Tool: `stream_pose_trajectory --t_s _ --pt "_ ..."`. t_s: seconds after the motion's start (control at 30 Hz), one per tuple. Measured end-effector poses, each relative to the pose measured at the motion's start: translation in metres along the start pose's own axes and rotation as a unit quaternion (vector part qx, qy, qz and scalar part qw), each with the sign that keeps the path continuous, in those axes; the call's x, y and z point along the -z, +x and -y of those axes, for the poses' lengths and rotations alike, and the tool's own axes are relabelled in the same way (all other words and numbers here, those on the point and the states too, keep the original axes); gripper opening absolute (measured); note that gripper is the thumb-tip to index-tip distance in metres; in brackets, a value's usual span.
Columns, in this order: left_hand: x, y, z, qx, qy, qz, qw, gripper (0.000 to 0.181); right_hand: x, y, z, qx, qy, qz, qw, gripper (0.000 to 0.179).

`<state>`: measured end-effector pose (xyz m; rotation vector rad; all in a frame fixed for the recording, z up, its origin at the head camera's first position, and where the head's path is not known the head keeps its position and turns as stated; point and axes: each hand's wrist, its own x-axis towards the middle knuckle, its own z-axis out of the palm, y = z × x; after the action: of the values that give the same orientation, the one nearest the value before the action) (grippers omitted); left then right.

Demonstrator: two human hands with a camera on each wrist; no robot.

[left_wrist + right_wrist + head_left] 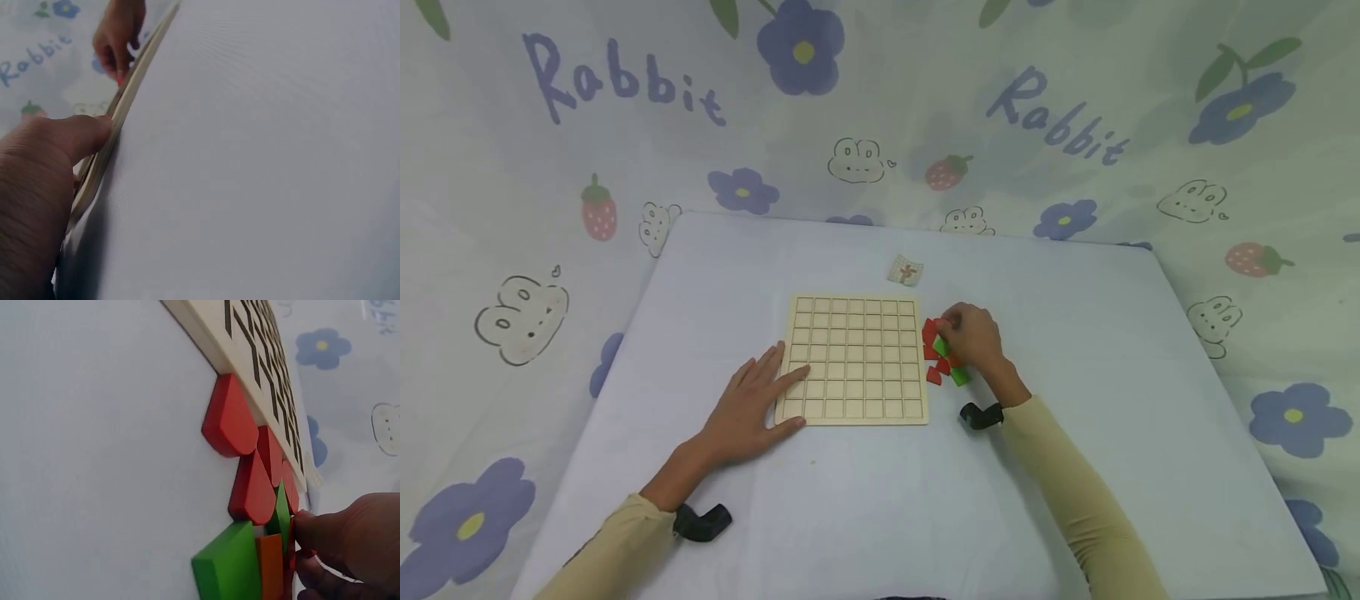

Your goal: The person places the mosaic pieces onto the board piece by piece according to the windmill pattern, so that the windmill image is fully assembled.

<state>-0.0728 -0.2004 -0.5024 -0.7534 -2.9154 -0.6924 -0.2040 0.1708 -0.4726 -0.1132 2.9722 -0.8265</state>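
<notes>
While the left hand [745, 411], fingers spread, rests on the board [859, 358] at its nine o'clock, the right hand [976, 337] pinches a red block [939, 323] among loose pieces [253, 492] at three o'clock. Picking appears under way, calling next for a clean lift.
</notes>
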Motion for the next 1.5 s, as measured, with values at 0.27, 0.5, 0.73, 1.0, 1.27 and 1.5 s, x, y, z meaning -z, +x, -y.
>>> stream_pose_trajectory --t_s 0.27,0.5,0.73,1.0,1.27,1.5 --pt "-0.002 0.001 -0.003 0.016 0.0 -0.016 0.9997 0.073 0.0 0.006 0.014 0.072 0.121 -0.051 0.9887 0.015" --pt "-0.002 0.0 -0.001 0.018 0.006 -0.017 0.9997 0.073 -0.017 0.018 0.051 0.167 0.175 0.042 0.9694 0.013" --pt "-0.001 0.003 -0.003 0.018 -0.004 -0.019 0.9996 0.072 -0.037 0.033 0.08 0.194 0.166 0.083 0.9633 0.011" --pt "-0.001 0.002 -0.003 0.025 -0.002 -0.018 0.9995 0.071 -0.052 0.045 0.085 0.24 0.092 0.103 0.961 0.011" --pt "-0.002 0.001 -0.003 0.023 0.0 -0.023 0.9995 0.071 -0.053 0.045 0.082 0.254 0.076 0.118 0.9569 0.014" --pt "-0.002 0.001 -0.002 0.022 0.0 -0.023 0.9995 0.072 -0.053 0.04 0.076 0.287 0.089 0.082 0.9502 0.013"
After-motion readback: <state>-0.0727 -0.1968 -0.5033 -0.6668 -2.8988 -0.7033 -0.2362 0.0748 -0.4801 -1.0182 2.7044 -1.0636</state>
